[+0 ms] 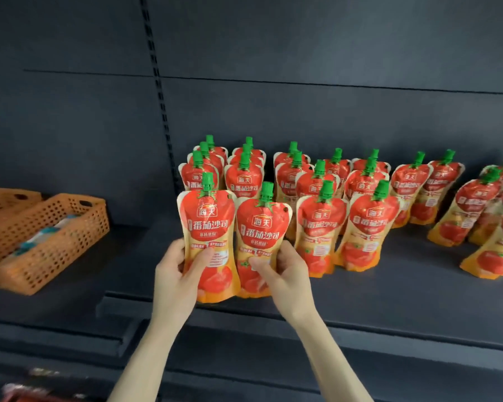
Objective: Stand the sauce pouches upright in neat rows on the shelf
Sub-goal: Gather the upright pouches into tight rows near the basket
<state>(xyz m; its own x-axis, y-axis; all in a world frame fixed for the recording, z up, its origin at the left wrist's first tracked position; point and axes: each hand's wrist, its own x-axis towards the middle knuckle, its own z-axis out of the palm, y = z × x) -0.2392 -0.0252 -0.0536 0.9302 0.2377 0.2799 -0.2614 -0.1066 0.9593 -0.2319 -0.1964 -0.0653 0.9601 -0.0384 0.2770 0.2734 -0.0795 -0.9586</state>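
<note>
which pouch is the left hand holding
The leftmost front pouch, gripped at its lower half by the left hand; the right hand holds the next pouch.

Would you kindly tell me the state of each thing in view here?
Left pouch: upright, cap on, gripped by the left hand.
Right pouch: upright, cap on, gripped by the right hand.
Rows of pouches: standing, caps on.
Far-right pouches: standing but tilted.
Basket: holding packets.
</note>
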